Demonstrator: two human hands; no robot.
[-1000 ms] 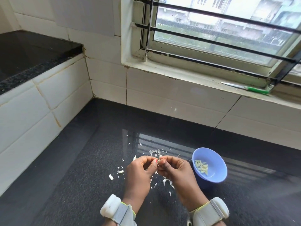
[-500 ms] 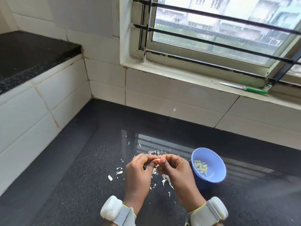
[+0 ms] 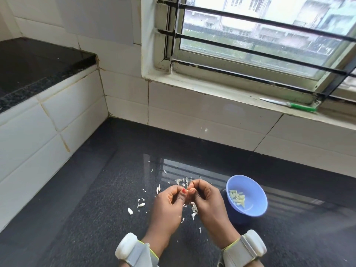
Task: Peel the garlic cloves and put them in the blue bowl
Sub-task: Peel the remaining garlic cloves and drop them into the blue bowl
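My left hand [image 3: 169, 205] and my right hand [image 3: 209, 201] meet above the black counter, fingertips pressed together. Between the thumbs they pinch a small garlic clove [image 3: 190, 190], mostly hidden by the fingers. The blue bowl [image 3: 250, 184] stands just right of my right hand and holds several peeled cloves [image 3: 237, 197]. White garlic skins [image 3: 194, 209] lie scattered under and beyond my hands. One loose clove [image 3: 130, 211] lies on the counter left of my left hand.
The dark granite counter [image 3: 96, 209] ends at a white tiled wall behind and a raised tiled ledge on the left. A green-handled knife [image 3: 289, 104] lies on the window sill at the back right. Grey bands with white pods wrap both wrists.
The hands stay together on the clove, with only small shifts of the fingers. The bowl and the skins have not moved.
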